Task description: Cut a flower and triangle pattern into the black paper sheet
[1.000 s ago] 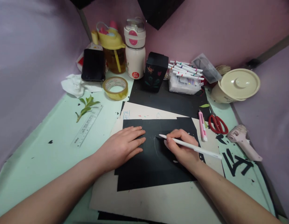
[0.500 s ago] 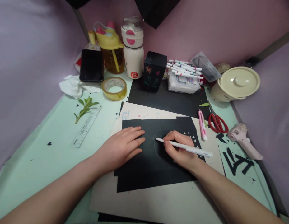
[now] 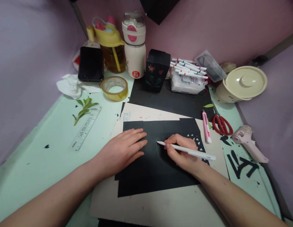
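My left hand (image 3: 124, 151) lies flat on the left part of a black paper sheet (image 3: 146, 176), its fingers spread a little and pointing right. A white pen (image 3: 184, 149) is pinched in my right hand (image 3: 180, 153), with its tip on the sheet beside a faint flower outline and a curved line below it. Small triangular cut-outs show in the sheet's right part, partly behind my right hand. Beneath the sheet lies a pale board (image 3: 127, 205).
Behind stand a yellow jug (image 3: 112, 53), a white bottle (image 3: 135, 58), a black decorated box (image 3: 157, 71), markers (image 3: 189, 69) and a lidded pot (image 3: 245, 82). Tape (image 3: 114, 89) and a ruler (image 3: 86, 129) lie left; a pink cutter (image 3: 206, 127), red scissors (image 3: 222, 124) and a glue gun (image 3: 250, 143) right.
The pen tip has moved very slightly left and down at the flower outline. My left hand stays in place. The view has shifted slightly.
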Tool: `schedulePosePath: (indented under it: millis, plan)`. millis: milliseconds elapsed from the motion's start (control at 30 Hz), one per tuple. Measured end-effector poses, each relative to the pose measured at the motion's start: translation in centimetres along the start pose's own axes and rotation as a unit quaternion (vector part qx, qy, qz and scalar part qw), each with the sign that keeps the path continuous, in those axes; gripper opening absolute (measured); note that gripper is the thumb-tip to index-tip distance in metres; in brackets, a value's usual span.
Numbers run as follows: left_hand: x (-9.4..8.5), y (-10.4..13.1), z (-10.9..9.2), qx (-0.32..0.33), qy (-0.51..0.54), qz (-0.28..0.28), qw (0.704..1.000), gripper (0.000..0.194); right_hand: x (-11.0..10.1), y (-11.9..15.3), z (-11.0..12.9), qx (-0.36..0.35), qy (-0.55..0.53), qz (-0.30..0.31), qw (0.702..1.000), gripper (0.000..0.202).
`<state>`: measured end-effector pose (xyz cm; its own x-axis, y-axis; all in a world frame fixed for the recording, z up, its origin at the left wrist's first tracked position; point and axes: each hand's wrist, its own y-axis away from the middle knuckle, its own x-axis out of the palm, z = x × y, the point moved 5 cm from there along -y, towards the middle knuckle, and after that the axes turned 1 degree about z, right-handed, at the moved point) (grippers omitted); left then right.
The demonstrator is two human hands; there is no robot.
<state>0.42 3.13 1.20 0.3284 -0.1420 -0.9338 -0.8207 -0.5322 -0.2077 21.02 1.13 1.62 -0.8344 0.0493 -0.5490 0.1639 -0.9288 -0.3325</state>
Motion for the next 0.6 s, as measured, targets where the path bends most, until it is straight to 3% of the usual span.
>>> schedulePosePath:
  millis: [600]
  plan:
    - [-0.02, 0.01, -0.04, 0.008, -0.009, 0.001, 1.0, 0.029, 0.12, 0.03, -0.07, 0.013, -0.003, 0.018, 1.0, 0.014]
